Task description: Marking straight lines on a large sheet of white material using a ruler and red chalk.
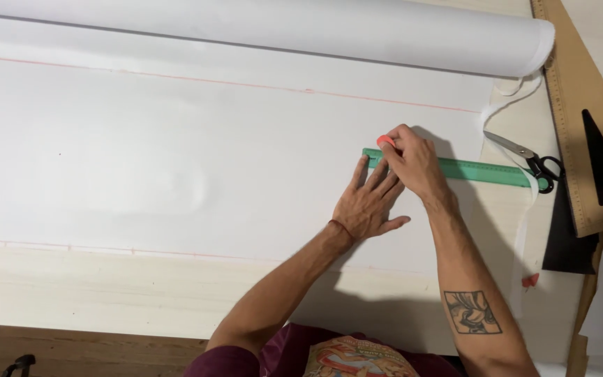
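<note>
Left hand (368,202) flat, fingers spread wide, pressing the left end of the green ruler (483,170) onto the white fabric (176,153), right of frame centre. Right hand (413,162) just above it, touching, fingers pinched narrow around a pink chalk (385,140) with its tip at the ruler's upper edge. Ruler runs from centre toward the right edge, slightly tilted, far end off the fabric on the tabletop (106,293). Scissors (528,159) lie at the ruler's right end, blades pointing up-left, handles touching the ruler tip. Fabric roll (315,28) across the top of frame. Faint pink lines on the fabric, one near the top, one near the bottom edge. Long wooden ruler (574,119) at the far right, tilted, well apart from the hands.
</note>
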